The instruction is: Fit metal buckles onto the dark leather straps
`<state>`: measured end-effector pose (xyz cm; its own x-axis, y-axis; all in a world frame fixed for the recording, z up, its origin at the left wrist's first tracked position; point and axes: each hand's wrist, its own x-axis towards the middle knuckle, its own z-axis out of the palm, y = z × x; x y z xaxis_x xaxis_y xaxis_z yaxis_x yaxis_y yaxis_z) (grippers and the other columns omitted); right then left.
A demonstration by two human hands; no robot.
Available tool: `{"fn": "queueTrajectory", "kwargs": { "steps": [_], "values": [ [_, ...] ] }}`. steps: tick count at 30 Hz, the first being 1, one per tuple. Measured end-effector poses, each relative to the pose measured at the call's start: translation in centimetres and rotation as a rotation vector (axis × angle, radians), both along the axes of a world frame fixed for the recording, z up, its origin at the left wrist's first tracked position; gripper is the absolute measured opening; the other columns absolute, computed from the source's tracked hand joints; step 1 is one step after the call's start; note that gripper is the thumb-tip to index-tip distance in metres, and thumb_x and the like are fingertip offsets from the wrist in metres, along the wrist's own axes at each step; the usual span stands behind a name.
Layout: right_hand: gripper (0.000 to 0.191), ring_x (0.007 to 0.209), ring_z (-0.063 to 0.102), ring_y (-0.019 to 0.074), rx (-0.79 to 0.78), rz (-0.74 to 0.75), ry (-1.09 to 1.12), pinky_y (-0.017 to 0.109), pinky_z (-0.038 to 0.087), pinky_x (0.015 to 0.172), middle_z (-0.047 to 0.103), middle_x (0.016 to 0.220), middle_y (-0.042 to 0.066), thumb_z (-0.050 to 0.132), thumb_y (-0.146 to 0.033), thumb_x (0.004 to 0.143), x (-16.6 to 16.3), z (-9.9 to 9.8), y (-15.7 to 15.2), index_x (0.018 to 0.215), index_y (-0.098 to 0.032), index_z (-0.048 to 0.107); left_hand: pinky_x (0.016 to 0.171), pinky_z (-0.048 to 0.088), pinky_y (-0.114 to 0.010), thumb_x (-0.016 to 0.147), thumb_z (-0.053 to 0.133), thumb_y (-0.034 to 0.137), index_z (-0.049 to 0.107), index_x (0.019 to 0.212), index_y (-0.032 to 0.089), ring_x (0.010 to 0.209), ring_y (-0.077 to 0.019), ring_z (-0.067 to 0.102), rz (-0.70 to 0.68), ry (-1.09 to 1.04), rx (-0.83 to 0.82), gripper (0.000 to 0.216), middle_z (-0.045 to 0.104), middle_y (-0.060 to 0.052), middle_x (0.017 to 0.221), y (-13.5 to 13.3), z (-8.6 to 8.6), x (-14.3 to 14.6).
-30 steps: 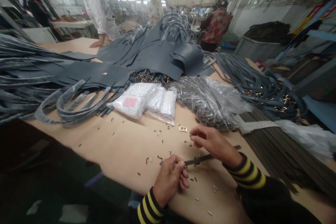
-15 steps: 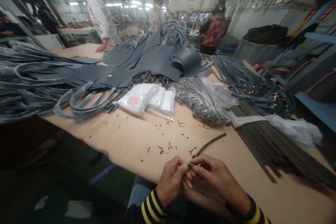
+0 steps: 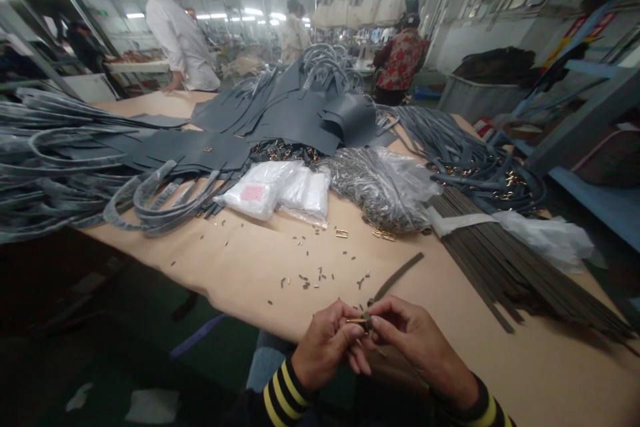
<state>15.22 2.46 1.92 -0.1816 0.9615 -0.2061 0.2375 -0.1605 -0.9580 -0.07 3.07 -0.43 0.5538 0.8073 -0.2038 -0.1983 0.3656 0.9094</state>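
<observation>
At the table's front edge, my left hand (image 3: pixel 323 343) pinches a small gold buckle (image 3: pixel 355 321) between thumb and fingers. My right hand (image 3: pixel 423 340) meets it there, thumb and fingertips closed on the end of a dark olive strap (image 3: pixel 399 275). The strap's other end curves away over the tabletop, beyond my right hand. Fingers partly cover the spot where buckle and strap come together, so I cannot tell how they are joined. Small metal clips (image 3: pixel 306 282) lie scattered just past my hands. Farther back rests a loose gold buckle (image 3: pixel 341 234).
White plastic packets (image 3: pixel 255 190) and a clear bag of hardware (image 3: pixel 383 187) stand mid-table. A bundle of olive strips (image 3: pixel 480 260) lies right. Grey-blue panels (image 3: pixel 295 117) and wrapped handles (image 3: pixel 150 203) are piled behind and left. A person in white (image 3: pixel 173 30) stands across the table.
More of the gold buckle shows between my fingers, and its angle differs slightly. Both hands stay together in nearly the same place. The view has shifted slightly; the person in white appears more upright.
</observation>
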Motion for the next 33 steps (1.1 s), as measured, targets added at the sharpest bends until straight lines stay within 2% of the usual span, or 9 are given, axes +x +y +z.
{"fn": "queueTrajectory", "kwargs": {
  "steps": [4,8,14,20,24,26,28,31,33],
  "values": [
    [0.013,0.059,0.055,0.0147,0.118,0.012,-0.237,0.026,0.043,0.055,0.059,0.063,0.002,0.048,-0.026,0.074,-0.3,0.2,-0.2,0.070,-0.016,0.055,0.040,0.042,-0.016,0.077,0.050,0.037,0.047,0.080,0.011,0.044,-0.0088,0.057,0.015,0.111,0.083,0.026,0.059,-0.002,0.061,0.0,0.1,-0.1],
    [0.009,0.060,0.053,0.0140,0.166,0.120,-0.298,0.024,0.041,0.055,0.058,0.063,0.001,0.048,-0.020,0.074,0.0,0.4,-0.1,0.068,-0.017,0.054,0.041,0.044,-0.018,0.079,0.044,0.037,0.049,0.083,0.010,0.043,-0.0102,0.057,-0.031,0.200,0.178,0.027,0.056,0.000,0.055,0.0,0.0,-0.2],
    [0.009,0.058,0.051,0.0138,0.185,0.104,-0.405,0.024,0.040,0.054,0.054,0.061,0.000,0.044,-0.014,0.073,-0.7,0.5,0.0,0.065,-0.017,0.048,0.043,0.044,-0.019,0.083,0.040,0.031,0.045,0.107,0.014,0.043,-0.0095,0.055,0.013,0.307,0.318,0.030,0.053,0.003,0.053,-0.4,-0.6,-0.2],
    [0.002,0.058,0.053,0.0137,0.162,0.129,-0.354,0.024,0.044,0.053,0.056,0.064,0.001,0.047,-0.019,0.074,0.4,0.6,0.3,0.073,-0.018,0.048,0.037,0.041,-0.015,0.078,0.049,0.036,0.047,0.086,0.015,0.039,-0.0084,0.056,0.072,0.083,0.050,0.023,0.055,0.003,0.055,-0.4,-0.9,-0.4],
    [0.020,0.095,0.052,0.0202,0.407,0.113,-0.457,0.035,0.042,0.082,0.058,0.099,0.010,0.045,-0.023,0.078,3.3,1.0,1.3,0.096,-0.016,0.052,0.033,0.040,-0.013,0.075,0.055,0.037,0.045,0.085,0.015,0.036,-0.0091,0.056,0.078,-0.089,-0.055,0.026,0.059,0.003,0.054,-0.3,-0.9,-0.7],
    [0.035,0.111,0.042,0.0241,0.475,0.201,-0.557,0.041,0.032,0.094,0.051,0.115,0.014,0.050,-0.025,0.076,4.2,1.2,1.9,0.109,-0.014,0.048,0.031,0.040,-0.013,0.074,0.057,0.036,0.045,0.084,0.015,0.035,-0.0094,0.057,0.044,-0.161,-0.073,0.026,0.060,0.003,0.052,-0.2,-0.9,-0.8],
    [0.043,0.109,0.043,0.0265,0.445,0.362,-0.617,0.042,0.032,0.093,0.052,0.114,0.017,0.056,-0.027,0.072,4.3,1.4,2.4,0.111,-0.010,0.048,0.031,0.040,-0.012,0.074,0.057,0.036,0.045,0.083,0.015,0.035,-0.0093,0.057,0.012,-0.206,-0.089,0.026,0.062,0.002,0.052,-0.2,-0.8,-0.8],
    [0.028,0.081,0.055,0.0219,0.300,0.581,-0.610,0.033,0.043,0.072,0.062,0.088,0.011,0.057,-0.027,0.071,3.4,1.7,2.9,0.095,-0.012,0.058,0.030,0.040,-0.011,0.074,0.058,0.036,0.045,0.082,0.014,0.035,-0.0092,0.057,0.008,-0.222,-0.101,0.026,0.062,0.002,0.052,-0.3,-0.6,-0.9],
    [0.015,0.065,0.055,0.0162,0.223,0.647,-0.576,0.025,0.041,0.058,0.061,0.072,0.005,0.054,-0.023,0.074,2.8,1.7,2.9,0.083,-0.014,0.060,0.029,0.039,-0.011,0.073,0.058,0.037,0.046,0.082,0.014,0.034,-0.0091,0.056,0.026,-0.209,-0.100,0.027,0.062,0.002,0.051,-0.4,-0.6,-1.0]
  ]
}}
